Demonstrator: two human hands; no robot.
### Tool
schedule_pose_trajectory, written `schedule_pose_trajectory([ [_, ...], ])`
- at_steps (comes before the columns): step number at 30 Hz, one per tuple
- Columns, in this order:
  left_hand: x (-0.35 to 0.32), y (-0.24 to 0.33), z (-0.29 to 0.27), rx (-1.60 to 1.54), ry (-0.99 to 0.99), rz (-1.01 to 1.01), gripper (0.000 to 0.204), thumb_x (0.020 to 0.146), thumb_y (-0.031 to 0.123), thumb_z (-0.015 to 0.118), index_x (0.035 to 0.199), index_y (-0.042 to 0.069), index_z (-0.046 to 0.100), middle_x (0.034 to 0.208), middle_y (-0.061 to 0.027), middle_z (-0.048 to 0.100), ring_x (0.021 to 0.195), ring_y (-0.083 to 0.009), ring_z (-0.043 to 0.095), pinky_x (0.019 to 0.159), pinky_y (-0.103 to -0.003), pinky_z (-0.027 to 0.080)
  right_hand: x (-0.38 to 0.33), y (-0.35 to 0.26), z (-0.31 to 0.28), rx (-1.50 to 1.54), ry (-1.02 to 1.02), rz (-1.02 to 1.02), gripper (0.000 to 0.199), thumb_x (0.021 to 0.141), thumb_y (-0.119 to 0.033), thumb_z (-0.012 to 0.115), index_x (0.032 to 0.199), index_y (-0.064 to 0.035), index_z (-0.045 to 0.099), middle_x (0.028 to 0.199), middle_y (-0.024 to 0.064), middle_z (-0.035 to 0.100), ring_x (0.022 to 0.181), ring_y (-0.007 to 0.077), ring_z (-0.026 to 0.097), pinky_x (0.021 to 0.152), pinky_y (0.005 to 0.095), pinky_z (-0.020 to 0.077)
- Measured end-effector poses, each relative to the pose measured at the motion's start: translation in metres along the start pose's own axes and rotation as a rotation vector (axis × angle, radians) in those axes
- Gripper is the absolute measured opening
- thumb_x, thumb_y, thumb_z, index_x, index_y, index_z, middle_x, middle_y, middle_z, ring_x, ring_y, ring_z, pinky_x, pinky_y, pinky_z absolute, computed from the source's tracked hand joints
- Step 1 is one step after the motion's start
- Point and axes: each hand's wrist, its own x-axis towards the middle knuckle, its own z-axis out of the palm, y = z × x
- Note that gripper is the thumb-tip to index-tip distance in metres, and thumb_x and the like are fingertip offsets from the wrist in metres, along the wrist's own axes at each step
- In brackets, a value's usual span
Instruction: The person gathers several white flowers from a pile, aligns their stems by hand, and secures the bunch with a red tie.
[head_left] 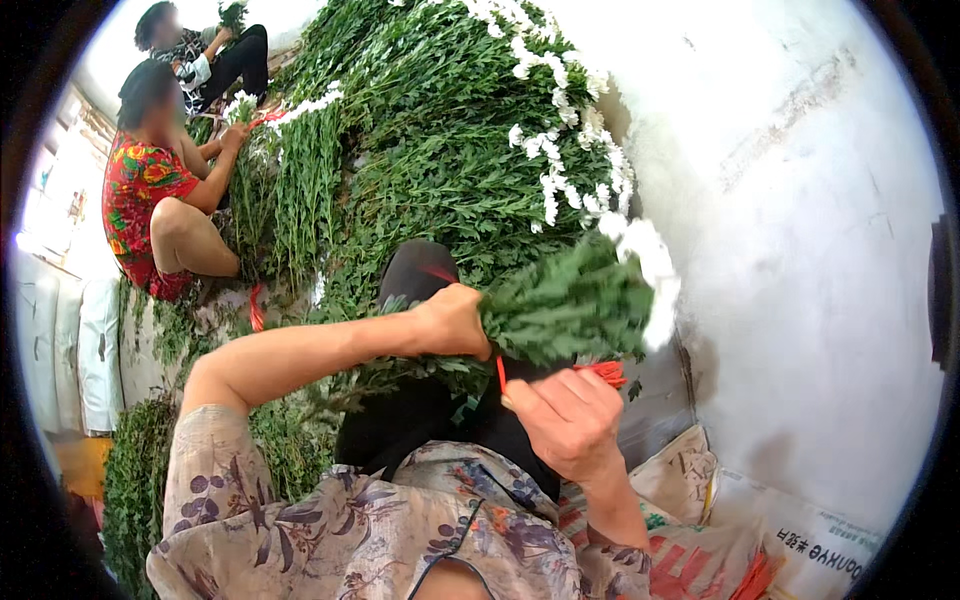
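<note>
My left hand is closed round the stems of a bunch of white chrysanthemums. The leafy bunch lies across above my knees, its white heads pointing right and blurred by motion. Just below it, my right hand is closed on a red tie, which stretches up to the stems beside my left hand. More red ties stick out past the far side of my right hand. Whether the tie goes all the way round the stems is hidden.
A big heap of cut chrysanthemums spreads ahead, blooms toward the white wall. Two people sit at the far left, the nearer one in a red flowered shirt. Printed sacks lie at lower right. Green stems lie at left.
</note>
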Motion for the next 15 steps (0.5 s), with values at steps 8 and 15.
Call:
schedule_pose_trajectory([
  [8,0.005,0.006,0.034,0.142,0.179,0.036,0.019,0.072,0.019,0.064,0.075,0.0,0.063,0.075,-0.0246,0.063,0.077,-0.04,0.064,0.066,-0.047,0.051,0.031,0.073,0.098,0.965,0.081,0.712,0.015,0.091,-0.013,0.06,0.086,-0.0006,0.069,0.076,0.0022,0.067,0.068,0.0053,0.06,0.058,0.0227,0.0488],
  [15,-0.01,-0.007,0.022,-0.074,0.125,0.129,0.033,0.093,0.029,0.051,0.093,-0.004,0.055,0.075,-0.023,0.061,0.078,-0.0432,0.061,0.071,-0.051,0.047,0.044,0.081,0.101,1.247,-0.061,0.866,0.02,0.092,-0.019,0.06,0.106,-0.0063,0.067,0.078,0.0008,0.065,0.066,0.0073,0.058,0.061,0.022,0.0477],
])
